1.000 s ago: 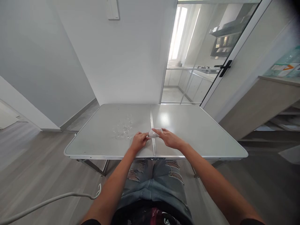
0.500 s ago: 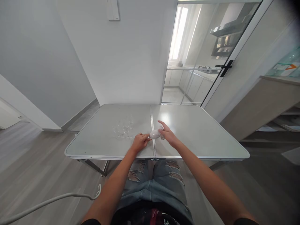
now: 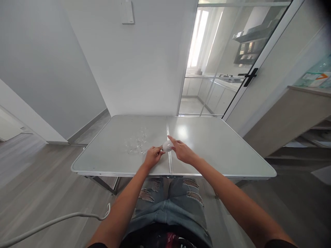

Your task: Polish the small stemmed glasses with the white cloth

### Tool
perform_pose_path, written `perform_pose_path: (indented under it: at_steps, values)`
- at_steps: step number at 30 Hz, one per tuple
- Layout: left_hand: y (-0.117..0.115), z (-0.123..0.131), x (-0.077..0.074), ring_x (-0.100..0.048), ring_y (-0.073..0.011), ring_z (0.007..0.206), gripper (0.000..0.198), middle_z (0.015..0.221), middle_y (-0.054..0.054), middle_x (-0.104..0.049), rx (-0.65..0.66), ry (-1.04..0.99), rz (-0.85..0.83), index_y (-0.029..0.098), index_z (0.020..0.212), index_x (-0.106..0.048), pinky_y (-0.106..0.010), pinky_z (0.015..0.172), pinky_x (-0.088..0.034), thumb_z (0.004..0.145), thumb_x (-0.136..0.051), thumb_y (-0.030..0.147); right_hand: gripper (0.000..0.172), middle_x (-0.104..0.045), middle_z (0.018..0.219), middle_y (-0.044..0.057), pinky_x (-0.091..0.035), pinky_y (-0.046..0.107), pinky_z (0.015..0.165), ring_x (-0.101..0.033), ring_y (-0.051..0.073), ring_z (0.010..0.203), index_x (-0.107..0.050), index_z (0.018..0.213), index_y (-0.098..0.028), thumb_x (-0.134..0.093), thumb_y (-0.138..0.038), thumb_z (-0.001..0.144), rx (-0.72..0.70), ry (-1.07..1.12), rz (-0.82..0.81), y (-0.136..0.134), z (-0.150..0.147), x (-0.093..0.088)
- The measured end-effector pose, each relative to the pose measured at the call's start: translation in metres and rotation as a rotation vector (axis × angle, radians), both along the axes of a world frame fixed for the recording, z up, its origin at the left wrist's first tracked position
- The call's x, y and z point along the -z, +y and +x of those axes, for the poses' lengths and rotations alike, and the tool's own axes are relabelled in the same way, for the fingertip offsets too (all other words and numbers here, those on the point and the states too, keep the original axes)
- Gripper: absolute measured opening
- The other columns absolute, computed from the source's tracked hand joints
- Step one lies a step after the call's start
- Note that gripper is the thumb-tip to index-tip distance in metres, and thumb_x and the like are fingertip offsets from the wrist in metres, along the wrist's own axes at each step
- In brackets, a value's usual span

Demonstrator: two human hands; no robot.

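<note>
Over the table's centre seam, both hands meet at a small white, rounded, bulb-shaped object (image 3: 167, 146). My left hand (image 3: 153, 155) pinches its narrow left end between closed fingers. On its right side, my right hand (image 3: 182, 151) grips the rounded end, the index finger stretched out above it. The fingers cover parts of the object, so its exact kind does not show. Left of my left hand, several small clear, shiny pieces (image 3: 138, 144) lie scattered on the table.
The pale folding table (image 3: 219, 151) has a metal rim and stands against a white wall (image 3: 144, 69). Behind its right half is a glass door (image 3: 207, 69) with a black handle (image 3: 250, 76). A wooden shelf (image 3: 289, 117) stands right; a grey cable (image 3: 64, 217) hangs lower left.
My right hand has moved left, closer to my left hand, and covers more of the white object. The pale, partly clear part seen at its right end before is now hidden.
</note>
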State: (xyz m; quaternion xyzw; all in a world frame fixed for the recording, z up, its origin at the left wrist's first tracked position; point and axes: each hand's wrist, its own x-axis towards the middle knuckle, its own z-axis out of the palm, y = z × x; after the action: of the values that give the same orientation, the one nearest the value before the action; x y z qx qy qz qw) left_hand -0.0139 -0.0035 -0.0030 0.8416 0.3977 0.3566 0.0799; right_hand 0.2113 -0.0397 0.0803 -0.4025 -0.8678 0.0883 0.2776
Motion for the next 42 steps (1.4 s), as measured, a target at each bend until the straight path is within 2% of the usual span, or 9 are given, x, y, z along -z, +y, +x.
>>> perform_pose_path:
  at_steps: [5,11,14,18,23,25,28,33,42]
  values:
    - [0.001,0.001,0.005,-0.064,-0.0173,0.078,0.033,0.091,-0.006,-0.075,-0.009,-0.022,-0.015,0.021,0.123,-0.066,-0.030,0.079,-0.046,0.096,-0.056,0.037,0.054,-0.068,0.119,0.016,-0.036,0.056,0.111,-0.066,0.028,0.105,-0.040,0.149,-0.018,-0.035,-0.014,0.096,0.057,-0.093,0.263,0.001,0.003,0.015]
    - [0.002,0.004,0.004,-0.065,-0.0183,0.073,0.031,0.078,-0.006,-0.073,-0.120,-0.014,-0.036,0.019,0.114,-0.071,-0.030,0.074,-0.046,0.096,-0.057,0.039,0.067,-0.055,0.139,0.024,-0.034,0.064,0.111,-0.055,0.038,0.124,-0.011,0.158,-0.008,-0.034,-0.024,0.097,0.479,0.216,0.278,0.003,0.002,0.014]
    - [0.003,0.004,0.006,-0.066,-0.0190,0.073,0.027,0.078,-0.006,-0.073,-0.077,0.029,-0.017,0.019,0.108,-0.072,-0.030,0.075,-0.047,0.095,-0.057,0.038,0.070,-0.053,0.143,0.021,-0.031,0.060,0.115,-0.046,0.035,0.136,-0.010,0.159,-0.008,-0.036,-0.018,0.095,0.286,0.077,0.295,0.005,-0.003,0.007]
    - [0.007,0.003,0.014,-0.068,-0.0230,0.077,0.016,0.083,-0.011,-0.074,-0.055,0.109,-0.001,0.017,0.087,-0.072,-0.033,0.073,-0.049,0.088,-0.061,0.028,0.061,-0.057,0.141,0.017,-0.027,0.055,0.119,-0.047,0.029,0.136,-0.037,0.151,-0.014,-0.044,-0.012,0.091,-0.123,-0.222,0.275,0.001,-0.020,0.013]
    - [0.007,0.003,0.018,-0.069,-0.0249,0.084,0.015,0.088,-0.012,-0.075,-0.042,0.149,0.059,0.018,0.090,-0.072,-0.035,0.076,-0.052,0.085,-0.062,0.027,0.037,-0.066,0.128,0.013,-0.033,0.052,0.111,-0.054,0.029,0.126,-0.062,0.126,-0.021,-0.055,-0.019,0.090,-0.097,-0.210,0.137,0.011,-0.032,0.015]
    - [0.004,0.003,0.014,-0.068,-0.0237,0.083,0.018,0.084,-0.011,-0.074,-0.001,0.151,0.085,0.019,0.091,-0.071,-0.035,0.078,-0.050,0.090,-0.059,0.032,0.020,-0.073,0.105,0.009,-0.043,0.043,0.097,-0.062,0.026,0.105,-0.070,0.105,-0.022,-0.056,-0.027,0.091,-0.020,-0.104,-0.060,0.023,-0.030,0.009]
    - [-0.001,0.003,0.007,-0.067,-0.0210,0.077,0.024,0.077,-0.009,-0.072,0.046,0.135,0.096,0.019,0.090,-0.069,-0.033,0.077,-0.048,0.095,-0.055,0.038,0.028,-0.068,0.075,0.003,-0.046,0.031,0.074,-0.060,0.019,0.075,-0.068,0.082,-0.019,-0.053,-0.040,0.092,0.027,0.230,-0.460,0.040,-0.021,0.005]
    - [-0.002,0.001,0.002,-0.061,-0.0171,0.067,0.027,0.072,-0.005,-0.069,-0.024,0.022,0.051,0.020,0.085,-0.067,-0.030,0.072,-0.043,0.097,-0.052,0.039,0.040,-0.069,0.085,0.007,-0.050,0.032,0.067,-0.064,0.021,0.075,-0.064,0.099,-0.015,-0.050,-0.052,0.089,-0.022,1.042,-0.875,0.043,-0.020,0.025]
    - [0.001,0.003,-0.003,-0.058,-0.0158,0.065,0.029,0.068,-0.002,-0.064,-0.201,-0.139,-0.058,0.020,0.075,-0.059,-0.026,0.063,-0.038,0.095,-0.050,0.039,0.055,-0.069,0.109,0.012,-0.055,0.040,0.082,-0.065,0.027,0.100,-0.057,0.121,-0.017,-0.038,-0.060,0.093,0.273,1.379,-0.544,0.003,-0.083,0.076]
